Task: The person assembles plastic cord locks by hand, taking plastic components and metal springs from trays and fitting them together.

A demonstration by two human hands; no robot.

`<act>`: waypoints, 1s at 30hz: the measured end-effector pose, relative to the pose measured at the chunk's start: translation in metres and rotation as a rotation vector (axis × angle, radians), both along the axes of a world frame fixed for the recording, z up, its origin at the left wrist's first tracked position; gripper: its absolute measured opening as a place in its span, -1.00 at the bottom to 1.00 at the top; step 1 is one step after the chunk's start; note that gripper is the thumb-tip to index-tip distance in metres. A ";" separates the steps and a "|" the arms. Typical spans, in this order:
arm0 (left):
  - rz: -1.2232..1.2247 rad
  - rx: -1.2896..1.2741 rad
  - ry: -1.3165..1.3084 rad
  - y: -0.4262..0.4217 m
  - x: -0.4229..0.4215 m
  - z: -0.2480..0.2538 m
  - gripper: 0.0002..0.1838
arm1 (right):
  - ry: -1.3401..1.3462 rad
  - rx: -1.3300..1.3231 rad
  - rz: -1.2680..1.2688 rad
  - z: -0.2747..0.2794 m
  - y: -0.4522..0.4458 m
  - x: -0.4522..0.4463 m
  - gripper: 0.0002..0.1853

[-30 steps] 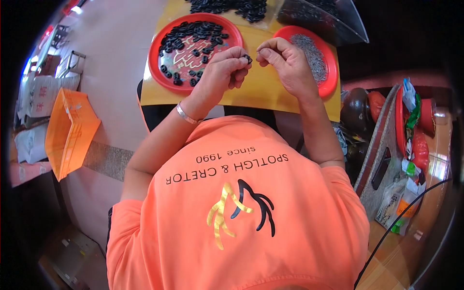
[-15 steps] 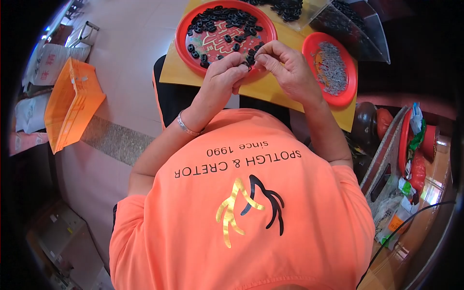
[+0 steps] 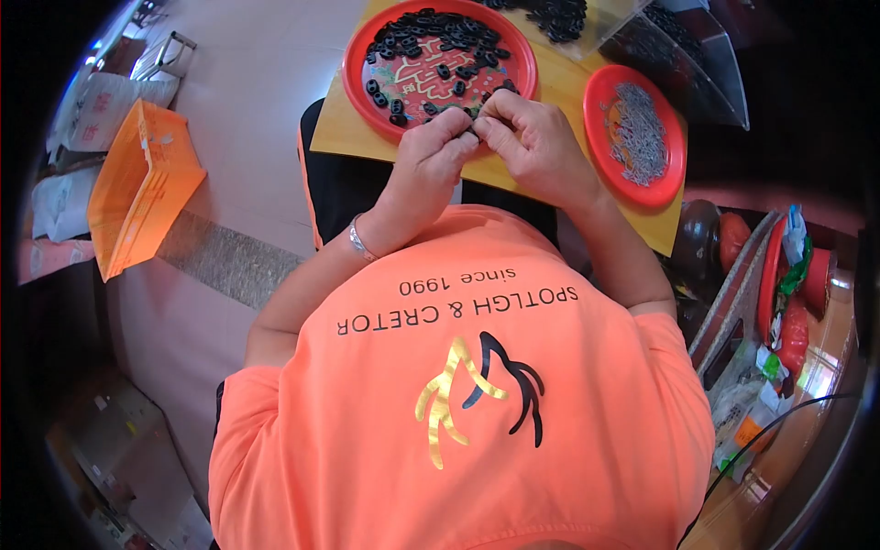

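Note:
Over the near rim of a red round tray point(image 3: 394, 131), the fingertips of my two hands meet. My left hand point(image 3: 431, 147) is closed in a pinch; a bit of a small black plastic piece point(image 3: 475, 129) shows at its fingertips. Against it presses my right hand point(image 3: 522, 133), thumb and forefinger pinched; whatever they hold is too small to make out. Many black plastic pieces point(image 3: 449, 35), some showing two holes, lie in the tray, mostly toward its far side. Right of my right hand, a smaller red plate point(image 3: 676, 151) carries a heap of thin silvery metal bits point(image 3: 639, 133).
Both trays stand on a yellow tabletop point(image 3: 367, 142). Behind them are more black pieces point(image 3: 559, 18) and a clear bin point(image 3: 724, 78). An orange crate point(image 3: 151, 192) sits on the floor at left. Bags and clutter point(image 3: 761, 394) fill the right side.
My right fingertips have come in closer against my left ones, covering most of the small black piece. The whole view has shifted slightly.

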State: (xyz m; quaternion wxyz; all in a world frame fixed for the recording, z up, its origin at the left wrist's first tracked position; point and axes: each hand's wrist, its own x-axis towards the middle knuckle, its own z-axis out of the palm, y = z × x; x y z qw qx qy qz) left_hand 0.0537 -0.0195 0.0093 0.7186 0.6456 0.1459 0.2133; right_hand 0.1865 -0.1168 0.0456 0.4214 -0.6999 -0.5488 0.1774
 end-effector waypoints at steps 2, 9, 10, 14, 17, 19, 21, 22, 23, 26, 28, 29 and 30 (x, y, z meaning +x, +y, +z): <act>0.026 0.012 -0.032 0.001 -0.004 0.000 -0.86 | 0.005 -0.008 -0.019 0.000 0.004 -0.005 -0.80; 0.077 -0.149 0.012 0.023 -0.036 -0.008 -0.85 | 0.197 -0.108 0.131 -0.004 0.034 -0.007 -0.75; 0.105 -0.160 0.030 0.029 -0.043 -0.006 -0.85 | 0.239 -0.073 0.116 -0.006 0.044 -0.008 -0.75; 0.231 -0.255 0.011 0.045 -0.068 -0.016 -0.81 | 0.034 -0.150 0.114 -0.021 0.082 -0.002 -0.69; 0.292 -0.253 0.055 0.050 -0.080 -0.020 -0.81 | -0.254 -0.144 0.136 -0.039 0.111 -0.005 -0.68; 0.306 -0.236 0.051 0.050 -0.082 -0.022 -0.82 | -0.461 -0.160 0.143 -0.041 0.123 -0.010 -0.71; 0.301 -0.252 0.040 0.051 -0.084 -0.023 -0.82 | -0.509 -0.218 0.152 -0.045 0.130 -0.013 -0.73; 0.300 -0.259 0.035 0.051 -0.085 -0.024 -0.82 | -0.533 -0.245 0.157 -0.047 0.132 -0.014 -0.73; 0.303 -0.261 0.039 0.052 -0.085 -0.024 -0.82 | -0.590 -0.244 0.158 -0.050 0.133 -0.013 -0.74; 0.296 -0.283 0.053 0.052 -0.086 -0.023 -0.82 | -0.692 -0.236 0.161 -0.059 0.128 -0.009 -0.76; 0.280 -0.314 0.061 0.054 -0.084 -0.024 -0.81 | -0.674 -0.220 0.171 -0.061 0.124 -0.006 -0.77; 0.264 -0.325 0.052 0.054 -0.083 -0.024 -0.81 | -0.549 -0.206 0.164 -0.059 0.121 -0.003 -0.77; 0.247 -0.335 0.043 0.054 -0.083 -0.025 -0.81 | -0.425 -0.189 0.157 -0.057 0.117 0.000 -0.77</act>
